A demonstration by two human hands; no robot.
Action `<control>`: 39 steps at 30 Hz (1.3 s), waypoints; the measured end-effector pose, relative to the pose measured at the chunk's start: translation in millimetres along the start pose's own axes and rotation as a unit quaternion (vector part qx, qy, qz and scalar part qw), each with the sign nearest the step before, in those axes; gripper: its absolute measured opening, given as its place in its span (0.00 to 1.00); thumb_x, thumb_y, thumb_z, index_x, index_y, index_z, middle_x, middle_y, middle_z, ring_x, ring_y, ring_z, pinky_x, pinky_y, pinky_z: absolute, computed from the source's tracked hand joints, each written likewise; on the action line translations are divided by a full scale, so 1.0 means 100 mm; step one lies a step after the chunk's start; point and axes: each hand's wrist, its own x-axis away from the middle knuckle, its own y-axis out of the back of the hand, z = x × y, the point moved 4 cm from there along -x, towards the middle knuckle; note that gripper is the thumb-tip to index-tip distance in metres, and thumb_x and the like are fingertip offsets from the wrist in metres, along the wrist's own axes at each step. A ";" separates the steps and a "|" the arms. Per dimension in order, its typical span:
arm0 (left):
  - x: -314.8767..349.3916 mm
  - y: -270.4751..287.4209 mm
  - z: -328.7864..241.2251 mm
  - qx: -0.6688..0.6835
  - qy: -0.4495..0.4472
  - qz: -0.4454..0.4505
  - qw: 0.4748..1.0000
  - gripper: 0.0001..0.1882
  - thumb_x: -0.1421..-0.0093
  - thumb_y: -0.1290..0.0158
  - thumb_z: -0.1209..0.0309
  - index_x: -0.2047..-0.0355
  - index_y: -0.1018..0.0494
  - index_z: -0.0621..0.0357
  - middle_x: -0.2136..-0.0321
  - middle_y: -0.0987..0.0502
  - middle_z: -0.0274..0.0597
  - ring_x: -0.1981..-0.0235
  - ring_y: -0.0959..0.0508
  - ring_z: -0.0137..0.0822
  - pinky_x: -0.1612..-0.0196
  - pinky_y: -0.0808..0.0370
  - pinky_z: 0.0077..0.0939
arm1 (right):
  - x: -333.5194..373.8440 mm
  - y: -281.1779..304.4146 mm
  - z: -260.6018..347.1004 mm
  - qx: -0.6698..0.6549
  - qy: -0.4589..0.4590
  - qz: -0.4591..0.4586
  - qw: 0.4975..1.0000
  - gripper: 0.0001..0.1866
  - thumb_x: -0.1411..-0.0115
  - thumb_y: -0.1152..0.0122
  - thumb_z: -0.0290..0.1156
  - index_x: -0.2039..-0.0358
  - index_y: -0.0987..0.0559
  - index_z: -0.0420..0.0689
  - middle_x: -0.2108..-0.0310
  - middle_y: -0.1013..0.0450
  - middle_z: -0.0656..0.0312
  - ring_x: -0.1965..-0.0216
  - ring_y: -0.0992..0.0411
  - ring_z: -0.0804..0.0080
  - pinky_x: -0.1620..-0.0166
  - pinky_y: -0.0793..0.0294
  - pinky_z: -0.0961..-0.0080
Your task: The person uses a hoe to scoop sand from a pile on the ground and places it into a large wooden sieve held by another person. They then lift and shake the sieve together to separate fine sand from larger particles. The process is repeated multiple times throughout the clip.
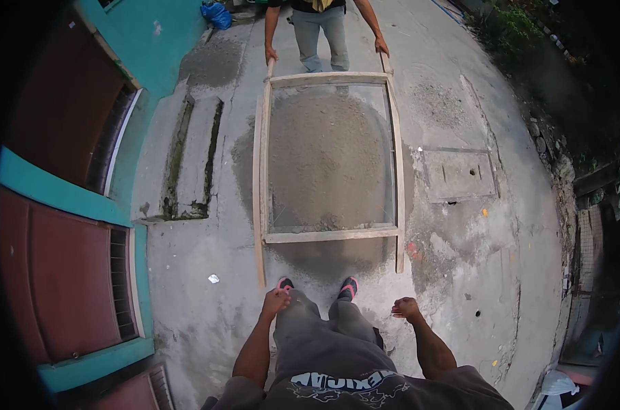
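Note:
A large wood-framed mesh screen (330, 237) is in front of me, over a broad spread of grey-brown sand (327, 150) seen through its mesh. Two of its wooden handles point toward me. My left hand (277, 301) is curled closed just beside the left handle's end (260, 273), apart from it, and no object shows in it. Below the right handle's end (400, 263), my right hand (405, 309) is loosely closed, also apart from the wood, with nothing visible in it. At the far side, a co-worker's hands (271, 55) grip the other two handles.
Teal walls with reddish-brown doors (71, 273) line the left. A concrete slab with gaps (194, 157) lies nearby. On the right are a square concrete cover (460, 174), plants (518, 27) and rubble. A blue bag (216, 15) sits far left.

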 end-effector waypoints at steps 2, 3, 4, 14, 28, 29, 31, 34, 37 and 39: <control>0.09 0.19 0.34 0.012 0.080 -0.069 0.994 0.11 0.49 0.53 0.67 0.67 0.32 0.58 0.76 0.26 0.38 0.77 0.27 0.26 0.76 0.30 0.18 | -0.05 0.05 -0.23 0.035 -0.060 -0.001 0.998 0.08 0.50 0.51 0.30 0.71 0.31 0.39 0.76 0.30 0.56 0.75 0.29 0.67 0.72 0.27 0.70; 0.15 0.29 0.53 0.016 0.121 -0.102 0.987 0.10 0.49 0.53 0.67 0.67 0.32 0.57 0.76 0.26 0.38 0.77 0.27 0.26 0.76 0.30 0.19 | -0.05 0.07 -0.34 0.043 -0.079 0.003 0.996 0.08 0.50 0.51 0.30 0.71 0.30 0.39 0.76 0.30 0.56 0.74 0.29 0.67 0.72 0.27 0.69; 0.21 0.37 0.70 0.035 0.138 -0.113 0.983 0.10 0.49 0.53 0.66 0.67 0.31 0.57 0.76 0.26 0.38 0.77 0.27 0.27 0.76 0.30 0.20 | -0.04 0.08 -0.45 0.050 -0.099 0.007 0.994 0.08 0.50 0.51 0.31 0.71 0.30 0.40 0.76 0.30 0.56 0.74 0.29 0.67 0.72 0.27 0.69; -0.29 0.84 1.12 -0.027 0.230 -0.117 0.966 0.09 0.50 0.50 0.65 0.71 0.33 0.54 0.77 0.28 0.37 0.79 0.28 0.28 0.77 0.31 0.23 | -0.15 0.12 -0.27 0.048 -0.087 -0.050 0.994 0.12 0.50 0.47 0.33 0.70 0.31 0.38 0.77 0.31 0.57 0.76 0.29 0.69 0.78 0.26 0.74; -2.31 1.58 1.95 -0.291 0.043 -0.335 0.895 0.54 0.69 0.36 0.57 0.48 0.55 0.72 0.59 0.38 0.59 0.56 0.37 0.53 0.54 0.37 0.37 | -2.86 0.94 -0.08 0.261 0.171 -0.206 0.928 0.38 0.57 0.36 0.42 0.54 0.43 0.30 0.64 0.33 0.50 0.60 0.35 0.64 0.57 0.37 0.73; -2.37 1.69 2.19 -0.229 -0.001 -0.289 0.930 0.47 0.64 0.37 0.62 0.49 0.52 0.70 0.66 0.33 0.52 0.63 0.31 0.46 0.59 0.34 0.34 | -2.94 0.86 -0.01 0.189 0.206 -0.128 0.952 0.36 0.56 0.37 0.40 0.54 0.42 0.31 0.64 0.33 0.53 0.62 0.34 0.67 0.59 0.36 0.74; -2.50 1.41 2.03 -0.127 0.054 -0.271 0.953 0.41 0.61 0.39 0.64 0.52 0.49 0.66 0.71 0.32 0.46 0.70 0.31 0.38 0.64 0.33 0.29 | -3.10 0.76 0.01 0.076 0.200 -0.054 0.975 0.22 0.55 0.37 0.36 0.64 0.33 0.38 0.72 0.32 0.63 0.71 0.36 0.80 0.66 0.37 0.82; -2.52 1.40 1.88 -0.057 0.092 -0.275 0.955 0.21 0.57 0.42 0.69 0.64 0.37 0.60 0.79 0.32 0.35 0.78 0.33 0.25 0.72 0.36 0.21 | -3.28 0.73 -0.20 0.016 0.148 -0.076 0.986 0.15 0.56 0.38 0.33 0.68 0.30 0.41 0.74 0.32 0.67 0.71 0.36 0.81 0.67 0.37 0.83; -2.51 1.53 1.97 -0.052 0.093 -0.242 0.964 0.09 0.57 0.45 0.71 0.75 0.32 0.59 0.80 0.32 0.31 0.77 0.33 0.25 0.72 0.37 0.20 | -3.30 0.60 -0.13 0.012 0.135 -0.071 0.988 0.11 0.56 0.38 0.31 0.72 0.27 0.42 0.77 0.31 0.69 0.75 0.35 0.81 0.69 0.35 0.82; -2.60 1.53 1.98 -0.058 0.096 -0.253 0.961 0.08 0.57 0.46 0.73 0.76 0.32 0.59 0.81 0.32 0.31 0.79 0.33 0.25 0.74 0.36 0.20 | -3.35 0.69 -0.18 0.037 0.120 -0.112 0.986 0.11 0.57 0.39 0.30 0.72 0.27 0.41 0.76 0.30 0.67 0.76 0.34 0.80 0.72 0.35 0.81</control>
